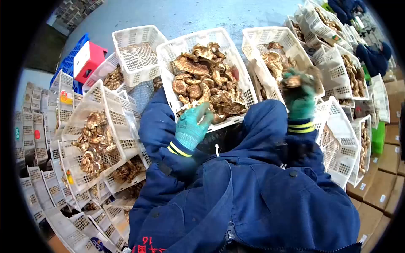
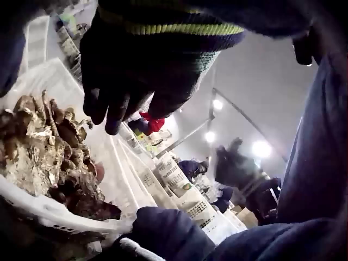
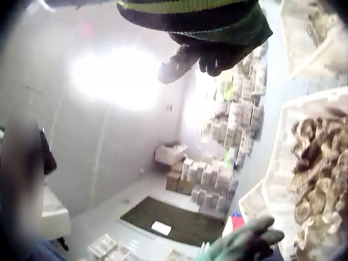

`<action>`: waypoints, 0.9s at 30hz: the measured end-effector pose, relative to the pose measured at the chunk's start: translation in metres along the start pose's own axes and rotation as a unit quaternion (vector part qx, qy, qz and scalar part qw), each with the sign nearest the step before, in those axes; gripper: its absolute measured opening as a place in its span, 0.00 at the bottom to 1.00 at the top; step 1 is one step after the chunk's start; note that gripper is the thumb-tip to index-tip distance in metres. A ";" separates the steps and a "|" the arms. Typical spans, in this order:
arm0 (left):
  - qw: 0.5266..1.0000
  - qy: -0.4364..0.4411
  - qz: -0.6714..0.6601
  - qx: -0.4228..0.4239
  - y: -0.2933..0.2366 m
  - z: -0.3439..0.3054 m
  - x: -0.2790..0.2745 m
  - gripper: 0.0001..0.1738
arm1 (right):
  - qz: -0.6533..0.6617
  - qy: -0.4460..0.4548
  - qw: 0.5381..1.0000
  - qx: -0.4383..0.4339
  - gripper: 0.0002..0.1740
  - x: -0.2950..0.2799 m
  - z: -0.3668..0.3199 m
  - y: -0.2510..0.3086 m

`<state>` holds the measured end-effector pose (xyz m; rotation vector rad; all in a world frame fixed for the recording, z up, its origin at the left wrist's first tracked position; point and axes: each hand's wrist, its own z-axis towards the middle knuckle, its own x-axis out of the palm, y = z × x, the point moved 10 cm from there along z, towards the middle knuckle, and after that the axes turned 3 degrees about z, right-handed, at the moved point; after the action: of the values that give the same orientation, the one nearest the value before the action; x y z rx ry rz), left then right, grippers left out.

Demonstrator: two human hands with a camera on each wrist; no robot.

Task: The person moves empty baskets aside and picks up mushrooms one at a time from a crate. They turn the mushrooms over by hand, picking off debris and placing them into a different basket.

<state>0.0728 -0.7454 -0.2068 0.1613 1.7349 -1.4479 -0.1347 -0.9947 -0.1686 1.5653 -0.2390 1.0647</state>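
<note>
In the head view, a white basket (image 1: 166, 71) of brown mushrooms (image 1: 211, 80) stands before the person's knees. The green-gloved left hand (image 1: 194, 126) is at its near left edge, close to the mushrooms; the left wrist view shows this hand (image 2: 144, 81) with fingers loosely bent and nothing held. The gloved right hand (image 1: 300, 99), blurred, is over the near part of the right-hand basket (image 1: 249, 40). In the right wrist view the right hand (image 3: 231, 51) grips a mushroom piece (image 3: 178, 64) that sticks out past its fingers. The left hand (image 3: 242, 242) shows at the bottom there.
A tilted basket of mushrooms (image 1: 95, 141) stands at the left, with stacked baskets below. An empty-looking basket (image 1: 137, 50) is at the back left, near a red and white stool (image 1: 89, 61). More baskets (image 1: 337, 139), cardboard boxes (image 1: 379, 185) and another person (image 1: 374, 59) are at the right.
</note>
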 end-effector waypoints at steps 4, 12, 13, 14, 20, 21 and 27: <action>0.998 0.056 0.031 0.025 0.032 -0.006 0.024 0.18 | -0.035 -0.137 0.986 -0.088 0.18 -0.160 -0.028 0.140; 0.985 0.116 0.067 0.105 0.027 -0.010 0.047 0.15 | -0.112 -0.240 0.962 -0.067 0.39 -0.140 -0.034 0.144; 0.983 0.110 0.079 0.124 0.027 -0.010 0.046 0.15 | -0.225 -0.164 0.958 -0.063 0.35 -0.083 -0.017 0.121; 0.991 0.124 0.017 0.040 0.029 -0.005 0.040 0.15 | -0.288 0.022 0.955 -0.064 0.30 -0.032 0.001 0.086; 0.995 0.084 0.011 0.059 0.031 -0.006 0.034 0.14 | -0.779 0.253 0.573 -0.009 0.23 0.042 0.050 -0.183; 0.996 0.064 0.016 0.055 0.035 -0.006 0.033 0.14 | -0.828 0.275 0.485 0.055 0.25 0.031 0.057 -0.222; 0.991 0.133 0.011 -0.026 0.059 0.004 0.040 0.17 | -0.908 0.201 0.310 0.198 0.32 -0.020 0.086 -0.324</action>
<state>0.0841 -0.7454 -0.2773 0.3589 1.9757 -1.4130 0.1113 -0.9766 -0.3962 0.7887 1.9079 -0.5586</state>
